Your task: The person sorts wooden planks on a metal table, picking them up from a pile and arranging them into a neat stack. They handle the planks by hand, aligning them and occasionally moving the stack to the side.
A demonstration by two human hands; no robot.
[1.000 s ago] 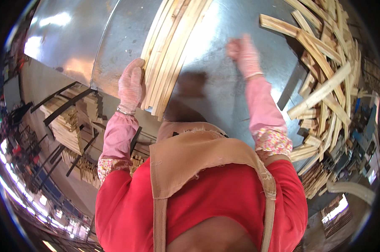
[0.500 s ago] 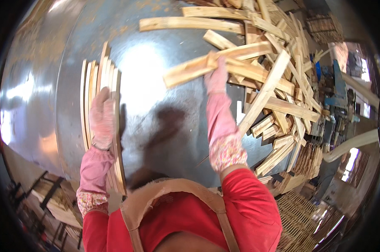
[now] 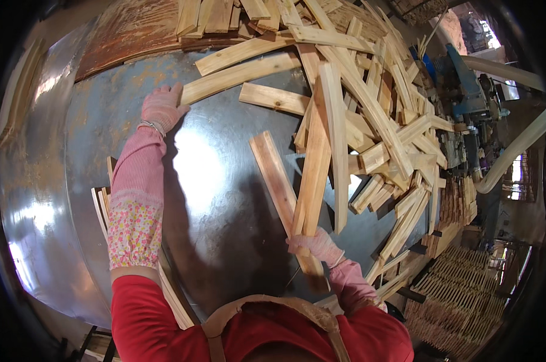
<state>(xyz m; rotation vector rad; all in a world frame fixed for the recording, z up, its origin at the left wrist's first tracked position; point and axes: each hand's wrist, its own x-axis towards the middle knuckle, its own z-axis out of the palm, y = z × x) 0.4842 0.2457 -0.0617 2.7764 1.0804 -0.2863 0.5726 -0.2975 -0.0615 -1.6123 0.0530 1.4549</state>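
My left hand [image 3: 162, 107], in a pink glove, reaches to the far left. Its thumb and fingers are at the left end of a long pale wooden strip [image 3: 243, 75] lying on the metal table. My right hand [image 3: 318, 246], gloved too, is close to my body, closed around the near part of a brownish wooden strip [image 3: 314, 169] that points away from me. Beneath it another wooden strip [image 3: 274, 178] lies slanted, its near end passing under my right hand. A row of upright-edged strips [image 3: 175, 297] is partly hidden by my left forearm.
A large jumbled pile of wooden strips [image 3: 369, 120] covers the table's right side. More strips [image 3: 218, 15] lie on a reddish-brown board [image 3: 128, 36] at the back. Beyond the right edge are blue machinery [image 3: 466, 90], a pale hose [image 3: 517, 148] and stacked slats [image 3: 457, 295].
My left hand has left the row of strips and moved far forward to the pale strip. My right hand has drawn back toward my body with a strip. The view has shifted forward.
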